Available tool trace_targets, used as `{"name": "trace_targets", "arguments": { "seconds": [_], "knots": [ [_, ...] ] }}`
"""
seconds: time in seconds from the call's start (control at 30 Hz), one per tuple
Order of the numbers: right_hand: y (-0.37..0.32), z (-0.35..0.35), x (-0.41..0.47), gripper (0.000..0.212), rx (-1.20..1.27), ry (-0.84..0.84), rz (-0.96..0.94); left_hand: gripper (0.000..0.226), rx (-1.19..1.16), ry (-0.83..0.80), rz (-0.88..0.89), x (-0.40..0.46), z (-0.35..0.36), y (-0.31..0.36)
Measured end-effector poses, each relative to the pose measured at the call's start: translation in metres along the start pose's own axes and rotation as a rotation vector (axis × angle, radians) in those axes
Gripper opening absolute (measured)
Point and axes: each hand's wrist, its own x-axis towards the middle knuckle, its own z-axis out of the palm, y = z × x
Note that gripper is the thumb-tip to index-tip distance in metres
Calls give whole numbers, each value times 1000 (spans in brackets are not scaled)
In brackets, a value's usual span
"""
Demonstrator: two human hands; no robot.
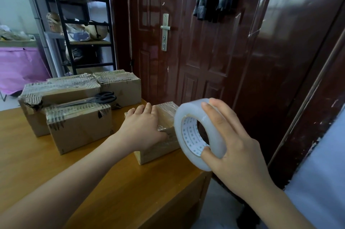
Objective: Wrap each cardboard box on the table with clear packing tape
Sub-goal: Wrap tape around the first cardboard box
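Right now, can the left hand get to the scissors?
Probably yes. The left hand only presses flat on the small box and holds nothing; the scissors lie exposed on top of the nearer box just to its left, nothing between.

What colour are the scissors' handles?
Black. The scissors lie on top of a cardboard box; the head view shows them best.

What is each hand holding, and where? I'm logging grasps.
Right hand grips the tape roll, thumb in the core. Left hand presses the box.

Tape-wrapped box [164, 146] beside clear tape roll [197, 133]
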Motion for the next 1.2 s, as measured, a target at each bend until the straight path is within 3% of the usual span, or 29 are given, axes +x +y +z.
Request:
{"name": "trace_targets", "arguments": {
  "seconds": [0.17, 0.3, 0.67, 1.2],
  "knots": [
    [-3, -15, 6, 77, -112, -246, 16, 89, -8, 3, 6, 0, 0, -1],
    [-5, -27, 21, 81, -73, -474, 141, 91, -13, -4, 2, 0, 0, -1],
    [-20, -28, 54, 80, -191, -842, 51, 96, -32, 13, 23, 2, -3, -1],
    [-10, -24, 47, 83, -99, -853, 145, 62, 73, -62, 164, 3, -3, -3]
  ]
}}
